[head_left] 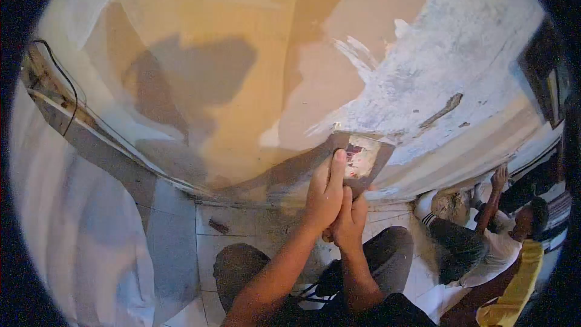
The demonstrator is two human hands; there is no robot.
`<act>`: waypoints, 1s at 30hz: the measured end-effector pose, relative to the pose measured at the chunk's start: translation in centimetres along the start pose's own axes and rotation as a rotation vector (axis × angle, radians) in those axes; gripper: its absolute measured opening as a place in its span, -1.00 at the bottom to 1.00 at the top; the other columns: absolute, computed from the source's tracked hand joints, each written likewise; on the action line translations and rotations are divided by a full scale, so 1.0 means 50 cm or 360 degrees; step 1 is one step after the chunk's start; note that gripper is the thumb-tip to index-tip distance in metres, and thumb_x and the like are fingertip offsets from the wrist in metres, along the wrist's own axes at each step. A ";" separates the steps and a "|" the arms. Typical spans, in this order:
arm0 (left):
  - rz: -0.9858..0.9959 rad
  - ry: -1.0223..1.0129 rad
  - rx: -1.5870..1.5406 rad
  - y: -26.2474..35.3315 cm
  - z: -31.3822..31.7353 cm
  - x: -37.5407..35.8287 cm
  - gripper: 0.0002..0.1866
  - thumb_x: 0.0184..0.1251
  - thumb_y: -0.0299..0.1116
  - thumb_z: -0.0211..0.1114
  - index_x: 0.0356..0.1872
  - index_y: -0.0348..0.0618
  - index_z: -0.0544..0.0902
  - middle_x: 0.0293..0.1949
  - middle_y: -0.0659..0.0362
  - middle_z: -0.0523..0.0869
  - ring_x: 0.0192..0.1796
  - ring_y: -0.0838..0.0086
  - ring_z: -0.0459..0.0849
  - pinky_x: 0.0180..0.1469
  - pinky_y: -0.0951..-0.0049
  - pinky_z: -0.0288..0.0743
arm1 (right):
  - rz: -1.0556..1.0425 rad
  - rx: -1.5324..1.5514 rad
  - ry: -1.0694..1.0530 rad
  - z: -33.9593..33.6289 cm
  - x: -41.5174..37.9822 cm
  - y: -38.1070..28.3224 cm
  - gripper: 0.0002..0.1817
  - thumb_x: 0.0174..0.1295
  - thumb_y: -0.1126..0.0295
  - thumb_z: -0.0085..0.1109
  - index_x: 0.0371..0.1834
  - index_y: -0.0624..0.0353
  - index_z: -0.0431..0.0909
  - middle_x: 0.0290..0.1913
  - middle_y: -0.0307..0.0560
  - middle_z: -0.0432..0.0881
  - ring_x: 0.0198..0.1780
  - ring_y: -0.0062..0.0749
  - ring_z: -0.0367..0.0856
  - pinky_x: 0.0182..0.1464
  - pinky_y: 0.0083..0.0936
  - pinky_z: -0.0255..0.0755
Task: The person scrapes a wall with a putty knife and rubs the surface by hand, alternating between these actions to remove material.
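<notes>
Both of my hands are together on a flat, squarish scraper (361,156) with pale, reddish smears on its face. My left hand (325,194) has its thumb lying on the near left part of the plate. Just below and to the right, my right hand (351,218) is closed around the lower part, with a fingertip near the plate's lower right edge. The plate is at the lower part of a wall (254,85) with tan, orange and whitish patches. Its upper edge lies by the rough grey-white area (466,42).
A co-worker (490,236) sits on the floor at the right, one hand raised to the wall. Yellow cloth (514,290) lies nearby. A pale sheet (72,206) fills the left side. A black cable (71,85) hangs there. A small dark piece (218,226) is on the tiles (209,260).
</notes>
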State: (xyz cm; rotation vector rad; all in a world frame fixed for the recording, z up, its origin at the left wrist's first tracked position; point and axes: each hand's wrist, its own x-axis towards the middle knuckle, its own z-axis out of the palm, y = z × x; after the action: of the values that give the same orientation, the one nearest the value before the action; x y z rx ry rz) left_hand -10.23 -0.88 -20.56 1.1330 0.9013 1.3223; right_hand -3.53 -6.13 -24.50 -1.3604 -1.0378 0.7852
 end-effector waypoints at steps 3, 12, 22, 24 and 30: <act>-0.0087 0.0038 0.0071 -0.026 0.001 -0.009 -0.50 0.57 -0.04 -0.08 -0.14 -0.36 0.60 -0.24 0.01 0.69 -0.18 0.34 0.60 -0.04 0.34 0.46 | -0.0097 -0.0067 -0.0034 -0.010 -0.011 0.010 -0.63 0.52 0.26 -0.17 0.11 0.36 0.44 -0.03 0.01 0.61 -0.03 -0.30 0.57 0.09 -0.38 0.41; 0.0235 0.0129 0.0193 0.011 0.009 0.009 -0.49 0.57 -0.02 -0.09 -0.17 -0.33 0.61 -0.22 0.07 0.68 -0.18 0.38 0.57 -0.03 0.35 0.45 | 0.0127 0.0007 -0.0132 -0.013 0.019 -0.015 -0.61 0.53 0.25 -0.17 0.16 0.38 0.39 -0.04 -0.01 0.60 -0.06 -0.39 0.57 0.03 -0.44 0.43; -0.0116 0.0018 0.0146 -0.085 -0.021 -0.015 -0.43 0.58 0.01 -0.15 -0.24 -0.35 0.62 -0.35 -0.03 0.71 -0.27 0.26 0.66 -0.11 0.28 0.47 | 0.0187 0.0048 -0.0146 -0.021 -0.018 0.091 -0.57 0.48 0.24 -0.17 0.20 0.38 0.37 0.07 0.19 0.59 0.09 -0.04 0.56 0.26 -0.28 0.27; -0.0118 -0.0009 0.0130 -0.083 -0.025 -0.012 -0.43 0.58 0.00 -0.15 -0.25 -0.35 0.62 -0.34 -0.02 0.71 -0.26 0.26 0.66 -0.11 0.28 0.47 | 0.0286 0.0142 -0.0131 -0.018 -0.019 0.082 -0.56 0.49 0.23 -0.17 0.22 0.37 0.36 0.10 0.20 0.57 0.10 -0.04 0.55 0.27 -0.27 0.26; 0.0018 0.0055 0.0136 -0.024 -0.008 0.009 -0.46 0.59 -0.03 -0.14 -0.22 -0.37 0.60 -0.29 -0.06 0.69 -0.21 0.20 0.64 -0.08 0.29 0.45 | 0.0060 -0.0110 -0.0055 -0.013 0.001 0.051 -0.60 0.49 0.23 -0.16 0.16 0.34 0.41 -0.03 0.13 0.64 0.00 -0.16 0.60 0.13 -0.31 0.38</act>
State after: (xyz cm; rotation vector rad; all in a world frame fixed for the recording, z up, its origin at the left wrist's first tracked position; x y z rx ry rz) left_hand -10.27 -0.26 -21.77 1.1855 0.9858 1.3265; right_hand -2.61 -6.09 -26.94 -1.4330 -1.0777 0.8095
